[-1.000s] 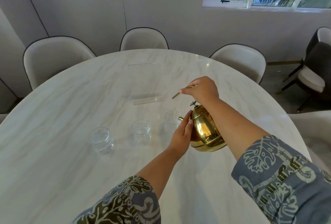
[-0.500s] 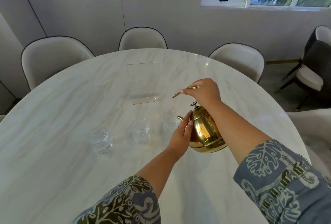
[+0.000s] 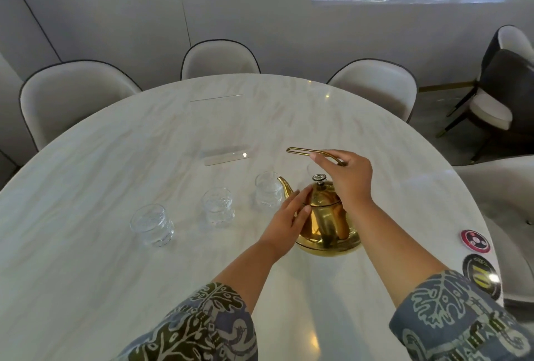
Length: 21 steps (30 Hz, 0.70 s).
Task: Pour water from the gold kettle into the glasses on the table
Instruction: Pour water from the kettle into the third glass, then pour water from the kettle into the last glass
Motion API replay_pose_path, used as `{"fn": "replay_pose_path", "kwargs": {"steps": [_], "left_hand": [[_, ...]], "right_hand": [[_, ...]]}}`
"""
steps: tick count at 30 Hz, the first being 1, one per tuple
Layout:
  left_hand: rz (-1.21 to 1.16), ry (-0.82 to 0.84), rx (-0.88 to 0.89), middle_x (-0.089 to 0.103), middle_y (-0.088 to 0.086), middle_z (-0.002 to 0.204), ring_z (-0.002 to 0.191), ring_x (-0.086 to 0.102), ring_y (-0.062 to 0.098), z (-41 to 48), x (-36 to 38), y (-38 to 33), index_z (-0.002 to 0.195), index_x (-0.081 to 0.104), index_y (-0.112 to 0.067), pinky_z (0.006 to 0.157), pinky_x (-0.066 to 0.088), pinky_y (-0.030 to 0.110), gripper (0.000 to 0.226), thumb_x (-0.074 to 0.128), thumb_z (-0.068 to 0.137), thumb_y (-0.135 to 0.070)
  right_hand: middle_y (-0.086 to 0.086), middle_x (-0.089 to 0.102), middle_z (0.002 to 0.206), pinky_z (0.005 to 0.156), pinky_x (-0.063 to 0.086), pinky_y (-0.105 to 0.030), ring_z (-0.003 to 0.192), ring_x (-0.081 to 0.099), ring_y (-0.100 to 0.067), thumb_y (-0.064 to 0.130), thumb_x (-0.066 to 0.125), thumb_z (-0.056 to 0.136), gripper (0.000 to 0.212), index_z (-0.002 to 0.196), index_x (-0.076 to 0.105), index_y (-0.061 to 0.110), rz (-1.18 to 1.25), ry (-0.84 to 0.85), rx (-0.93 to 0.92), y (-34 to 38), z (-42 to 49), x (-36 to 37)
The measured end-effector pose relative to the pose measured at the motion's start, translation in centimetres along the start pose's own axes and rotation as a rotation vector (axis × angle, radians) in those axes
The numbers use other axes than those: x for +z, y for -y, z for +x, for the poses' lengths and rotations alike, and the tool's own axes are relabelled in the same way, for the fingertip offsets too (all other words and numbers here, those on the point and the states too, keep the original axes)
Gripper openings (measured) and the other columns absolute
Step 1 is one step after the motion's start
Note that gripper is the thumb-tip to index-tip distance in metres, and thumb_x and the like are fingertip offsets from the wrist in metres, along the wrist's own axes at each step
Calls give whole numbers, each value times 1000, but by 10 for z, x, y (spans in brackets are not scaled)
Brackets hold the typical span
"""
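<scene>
The gold kettle [image 3: 326,225] stands upright on the white marble table [image 3: 115,259], its spout pointing left at the nearest glass. My right hand [image 3: 348,178] grips the kettle's thin wire handle above the lid. My left hand [image 3: 289,220] rests flat against the kettle's left side, fingers together. Three clear glasses stand in a row to the left: the right glass [image 3: 268,193] beside the spout, the middle glass [image 3: 218,209], and the left glass [image 3: 151,225]. How much water each holds I cannot tell.
A clear acrylic stand [image 3: 226,155] sits behind the glasses. Two round coasters [image 3: 475,240] lie at the table's right edge. Pale upholstered chairs [image 3: 76,92] ring the far side; dark chairs [image 3: 502,94] stand at the right by the wall.
The kettle has swung back from its tilt to upright and come down onto the table. Both hands stayed on it. The view shifted, bringing the coasters into sight.
</scene>
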State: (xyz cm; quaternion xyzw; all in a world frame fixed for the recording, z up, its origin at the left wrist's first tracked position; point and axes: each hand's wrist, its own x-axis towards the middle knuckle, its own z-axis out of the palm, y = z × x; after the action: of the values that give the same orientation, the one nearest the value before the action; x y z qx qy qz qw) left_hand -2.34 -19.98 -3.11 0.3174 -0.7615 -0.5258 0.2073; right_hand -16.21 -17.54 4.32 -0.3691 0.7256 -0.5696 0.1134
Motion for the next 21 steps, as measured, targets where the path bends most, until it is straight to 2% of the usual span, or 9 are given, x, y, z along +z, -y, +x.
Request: {"fn": "replay_pose_path", "kwargs": {"steps": [4, 10, 18, 21], "left_hand": [[51, 32, -1, 19, -6, 156, 144, 16, 12, -3, 1, -1, 141, 26, -47, 114, 18, 27, 45, 36, 99, -36], [79, 57, 28, 16, -7, 157, 144, 16, 11, -12, 13, -11, 142, 26, -45, 109, 18, 21, 45, 36, 99, -36], [106, 62, 59, 17, -7, 157, 144, 17, 10, -25, 46, -31, 141, 25, -47, 110, 20, 22, 44, 35, 99, -38], [104, 57, 72, 18, -8, 157, 144, 17, 9, -28, 59, -37, 139, 24, -50, 114, 22, 26, 44, 35, 98, -39]], "right_hand": [[7, 75, 89, 70, 51, -10, 84, 68, -8, 36, 79, 74, 31, 96, 77, 16, 125, -54, 14, -14, -14, -9], [7, 75, 88, 69, 55, -14, 81, 68, -17, 34, 79, 75, 31, 98, 76, 14, 190, -109, -11, -20, -27, -29], [9, 74, 89, 66, 53, -10, 81, 67, -14, 35, 78, 75, 33, 101, 75, 14, 206, -142, -28, -22, -39, -70], [8, 74, 90, 67, 53, -11, 82, 68, -13, 34, 78, 75, 32, 100, 76, 14, 212, -146, -36, -23, -42, -85]]}}
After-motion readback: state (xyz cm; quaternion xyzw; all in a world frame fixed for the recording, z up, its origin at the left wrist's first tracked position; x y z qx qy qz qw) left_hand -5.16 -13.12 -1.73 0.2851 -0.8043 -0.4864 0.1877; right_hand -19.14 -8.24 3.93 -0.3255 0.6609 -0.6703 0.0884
